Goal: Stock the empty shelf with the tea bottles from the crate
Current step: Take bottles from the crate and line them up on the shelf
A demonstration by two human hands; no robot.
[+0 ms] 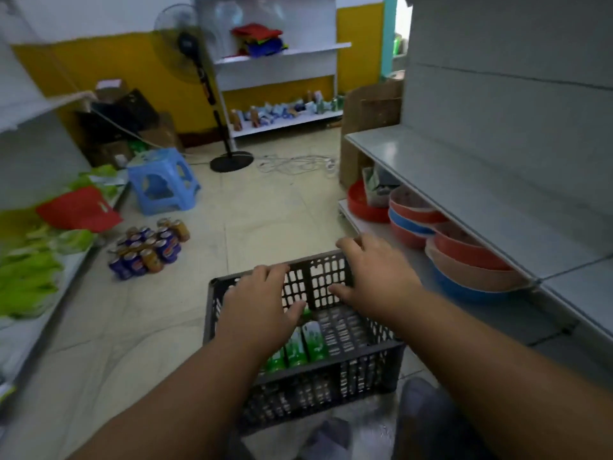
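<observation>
Tea bottles (pixel 300 348) stand in the near-left of the crate (pixel 331 370) on the floor. Left hand (pixel 257 310) and right hand (pixel 374 273) hover above, fingers spread, holding nothing. Bottles likely rigid, slick, moderately heavy — best gripped round the body; empty shelf (pixel 464 194) sits right.

Dim, flat indoor light with soft shadows; wide-angle bending at the edges, and motion blur smears the left side.
</observation>
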